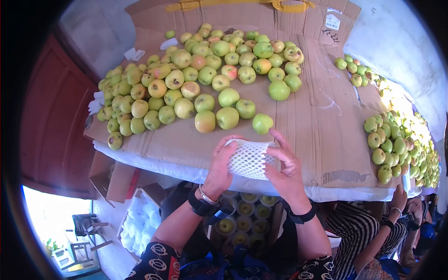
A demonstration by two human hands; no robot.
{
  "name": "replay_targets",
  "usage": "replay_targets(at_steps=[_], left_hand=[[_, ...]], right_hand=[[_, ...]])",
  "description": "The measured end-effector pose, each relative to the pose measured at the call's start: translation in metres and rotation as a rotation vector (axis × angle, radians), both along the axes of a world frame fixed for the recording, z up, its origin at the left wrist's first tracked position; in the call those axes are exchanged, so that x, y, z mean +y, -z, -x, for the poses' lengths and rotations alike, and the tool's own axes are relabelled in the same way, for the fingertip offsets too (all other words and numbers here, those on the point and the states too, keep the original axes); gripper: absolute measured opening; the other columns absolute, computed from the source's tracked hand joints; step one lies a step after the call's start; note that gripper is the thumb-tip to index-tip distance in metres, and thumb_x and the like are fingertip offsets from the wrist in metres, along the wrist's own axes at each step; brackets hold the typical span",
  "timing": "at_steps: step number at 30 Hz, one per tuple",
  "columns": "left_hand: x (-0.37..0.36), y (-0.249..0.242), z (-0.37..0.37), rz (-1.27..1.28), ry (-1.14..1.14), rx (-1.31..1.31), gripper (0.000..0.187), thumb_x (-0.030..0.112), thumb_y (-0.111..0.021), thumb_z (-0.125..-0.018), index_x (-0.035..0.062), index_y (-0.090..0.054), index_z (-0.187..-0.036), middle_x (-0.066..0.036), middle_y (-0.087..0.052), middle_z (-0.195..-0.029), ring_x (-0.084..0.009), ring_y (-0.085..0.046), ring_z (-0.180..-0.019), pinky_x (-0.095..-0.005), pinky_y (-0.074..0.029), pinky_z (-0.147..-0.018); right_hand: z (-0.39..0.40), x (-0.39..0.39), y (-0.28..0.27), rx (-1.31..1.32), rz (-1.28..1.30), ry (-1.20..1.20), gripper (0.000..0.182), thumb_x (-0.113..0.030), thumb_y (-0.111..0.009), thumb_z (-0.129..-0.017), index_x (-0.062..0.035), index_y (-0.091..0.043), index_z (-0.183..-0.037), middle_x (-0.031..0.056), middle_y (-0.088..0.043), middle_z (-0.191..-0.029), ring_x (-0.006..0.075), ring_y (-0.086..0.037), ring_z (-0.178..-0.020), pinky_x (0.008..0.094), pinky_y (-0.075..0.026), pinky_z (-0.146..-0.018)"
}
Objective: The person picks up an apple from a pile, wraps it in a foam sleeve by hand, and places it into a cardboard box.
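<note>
A white foam net sleeve (248,159) is stretched sideways between my two hands, close over the front edge of the cardboard. My left hand (223,163) grips its left end, thumb along the top. At the right end, the fingers and thumb of my right hand (285,163) pinch the mesh, with the index finger raised. I cannot tell whether anything is inside the sleeve. Just behind it lies a single green apple (262,123). Farther back, a large heap of green and yellowish apples (182,84) spreads over the cardboard, some with brown spots.
Flattened cardboard (317,126) covers the table. Below its edge stands a box of packed apples (243,224), and a pile of white foam sleeves (141,221) lies at lower left. On the right, a co-worker's hand (399,198) is near another apple heap (392,144).
</note>
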State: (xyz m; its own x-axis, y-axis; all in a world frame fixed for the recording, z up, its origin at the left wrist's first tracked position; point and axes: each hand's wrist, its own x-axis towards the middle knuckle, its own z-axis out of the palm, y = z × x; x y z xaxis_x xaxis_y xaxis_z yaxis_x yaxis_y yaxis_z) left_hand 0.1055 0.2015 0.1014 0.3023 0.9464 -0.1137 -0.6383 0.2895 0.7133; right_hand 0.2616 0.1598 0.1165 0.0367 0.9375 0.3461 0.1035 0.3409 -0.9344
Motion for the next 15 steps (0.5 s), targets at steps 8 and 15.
replay_targets(at_steps=[8, 15], left_hand=[[-0.003, 0.007, 0.002, 0.008, -0.026, 0.194, 0.020, 0.010, -0.054, -0.083, 0.0030, -0.053, -0.102, -0.005, -0.059, -0.089, -0.0089, -0.057, -0.076, -0.0233, -0.048, -0.066], [-0.009, -0.006, 0.000, -0.041, 0.022, 0.299, 0.022, 0.020, -0.047, -0.088, 0.0024, -0.053, -0.099, -0.004, -0.059, -0.078, -0.0092, -0.056, -0.074, -0.0227, -0.045, -0.061]], right_hand=[[0.009, 0.000, -0.011, -0.100, -0.026, 0.019, 0.047, -0.005, -0.070, -0.063, -0.0067, -0.055, -0.108, 0.0159, -0.043, -0.128, 0.0282, -0.044, -0.118, 0.0366, -0.036, -0.095], [0.017, 0.001, -0.019, -0.259, -0.007, 0.016, 0.050, -0.009, -0.071, -0.063, -0.0044, -0.052, -0.109, 0.0197, -0.047, -0.119, 0.0324, -0.049, -0.110, 0.0368, -0.040, -0.091]])
